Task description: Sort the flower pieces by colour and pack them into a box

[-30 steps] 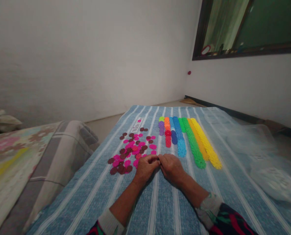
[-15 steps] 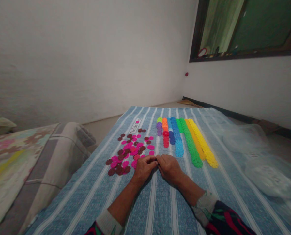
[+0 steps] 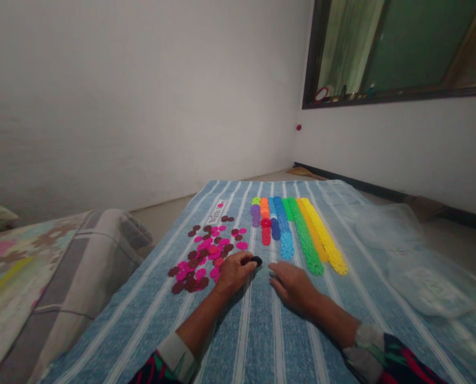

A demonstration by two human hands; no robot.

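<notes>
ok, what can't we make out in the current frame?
All in the head view:
Black piece: full outline, partly hidden by the fingers of the left hand.
Clear plastic at right: contents or markings, blurred.
Small objects on the windowsill: too small to identify.
Both sleeves: cut off by the bottom edge.

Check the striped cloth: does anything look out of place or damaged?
Only the pink and brown discs look untidy, loosely scattered beside the left hand, against the neat coloured rows. Fine damage is too small to tell.
</notes>
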